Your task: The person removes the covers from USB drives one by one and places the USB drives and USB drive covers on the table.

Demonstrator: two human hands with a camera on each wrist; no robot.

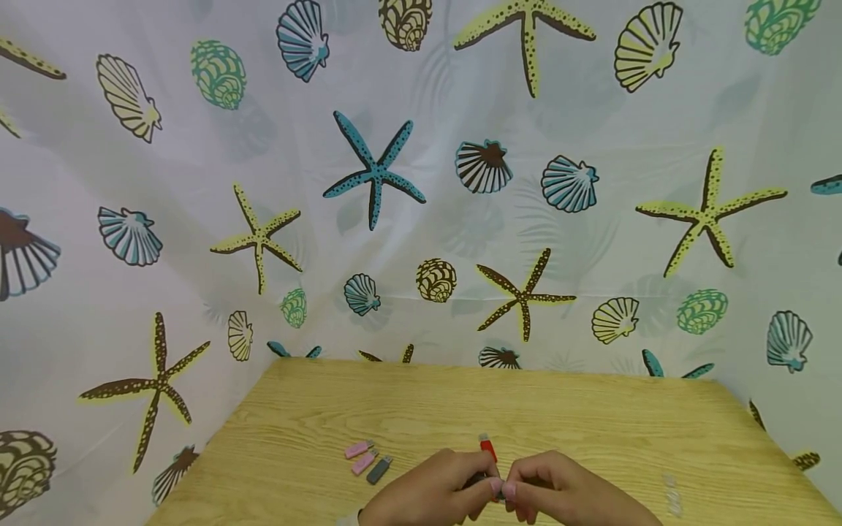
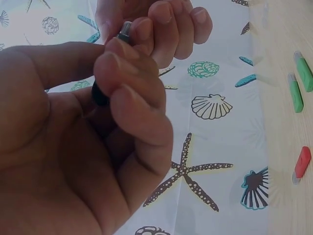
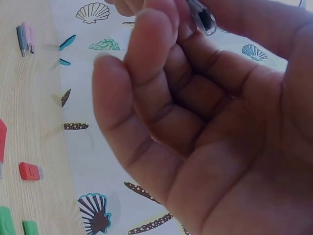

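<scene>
Both hands meet over the front of the table. My left hand [image 1: 437, 486] grips a dark USB stick [image 2: 100, 93], its metal plug [image 2: 126, 28] pointing toward the other hand. Most of the stick's body is hidden by the curled fingers. With thumb and fingertips, my right hand [image 1: 566, 486] pinches the plug end, where the right wrist view shows a shiny, clear-edged tip [image 3: 203, 18] with a dark middle. Whether a clear cap covers it I cannot tell. Just beyond the hands lies a red USB stick [image 1: 488, 447].
Two pink USB sticks [image 1: 358, 449] and a grey USB stick [image 1: 378, 470] lie left of the hands. Green USB sticks [image 2: 296, 93] show in the wrist views. Small clear pieces [image 1: 672, 495] lie at right on the wooden table [image 1: 408, 394]. A patterned curtain [image 1: 421, 241] encloses the table.
</scene>
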